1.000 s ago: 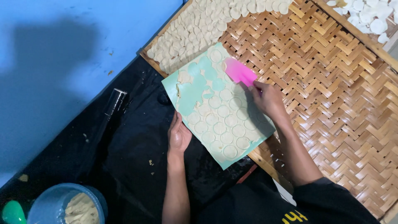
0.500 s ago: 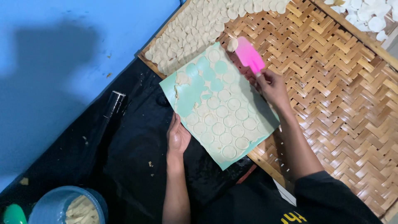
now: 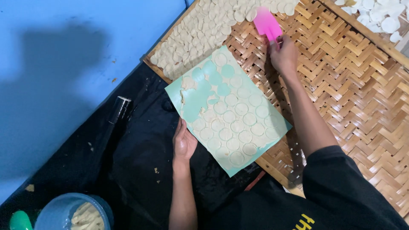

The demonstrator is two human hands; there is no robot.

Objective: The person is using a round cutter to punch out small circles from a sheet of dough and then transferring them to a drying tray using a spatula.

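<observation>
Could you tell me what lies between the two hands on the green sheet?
In the head view, rows of pale dough discs on the green sheet lie between the left hand and right hand.

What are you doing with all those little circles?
A person's left hand holds the edge of a green sheet covered with thin round dough discs. The right hand holds a pink scraper up by the discs piled on the woven bamboo tray. Some spots on the sheet are already bare.
</observation>
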